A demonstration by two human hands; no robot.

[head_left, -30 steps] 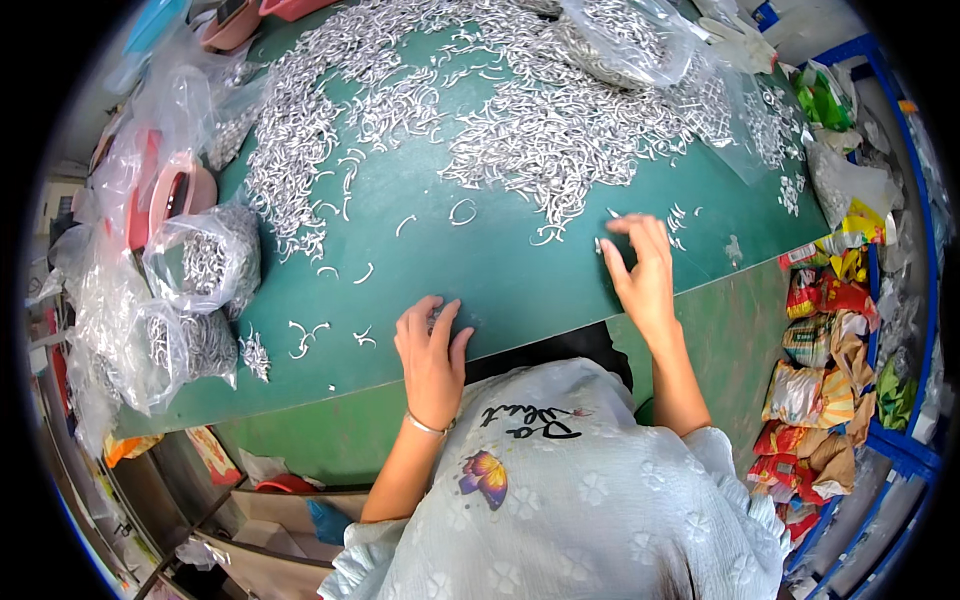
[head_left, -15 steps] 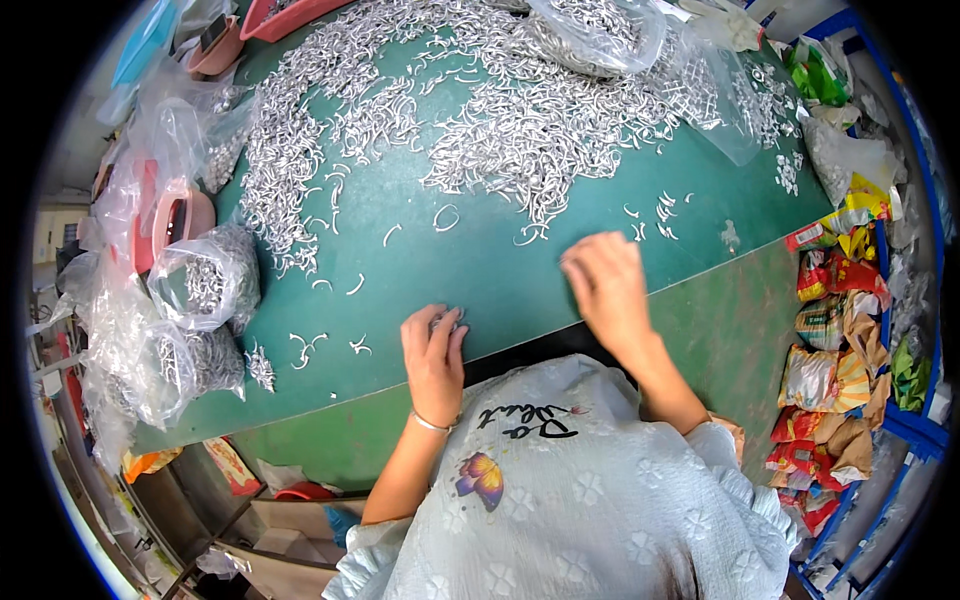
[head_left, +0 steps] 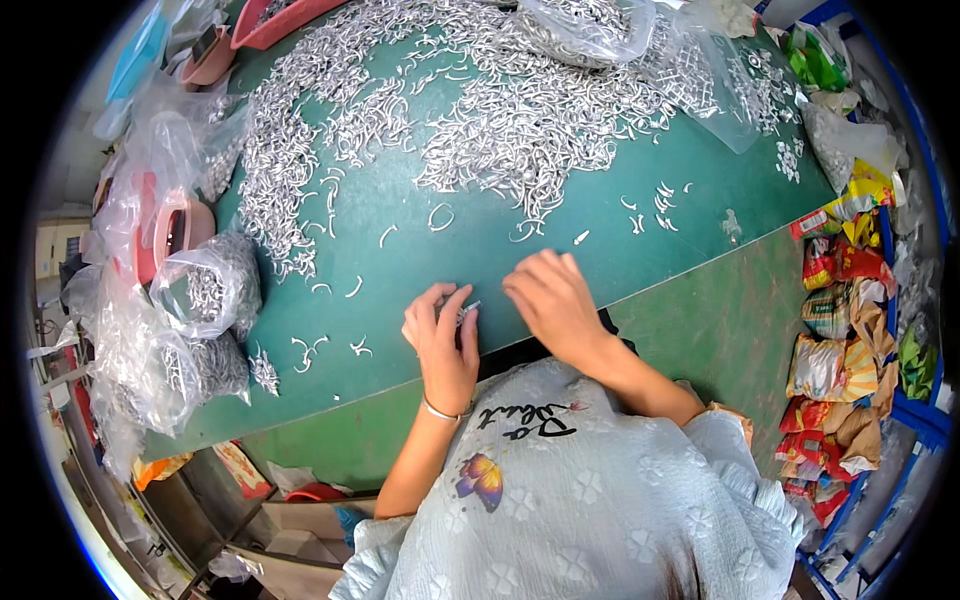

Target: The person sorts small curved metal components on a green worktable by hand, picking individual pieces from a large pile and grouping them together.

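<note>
My left hand rests near the front edge of the green table, its fingers pinched on a small silver metal piece. My right hand lies close beside it, fingers curled downward on the table; whether it holds anything is hidden. A large heap of small curved silver metal pieces covers the far half of the table. Loose single pieces lie scattered between the heap and my hands.
Clear plastic bags of metal pieces and pink tape rolls crowd the table's left edge. Another clear bag lies at the back. Colourful snack packets fill a blue rack at right. Boxes stand under the table at lower left.
My right hand has drawn back from the loose pieces at right toward the table's front edge, ending next to my left hand. My left hand's fingers have closed on a small metal piece.
</note>
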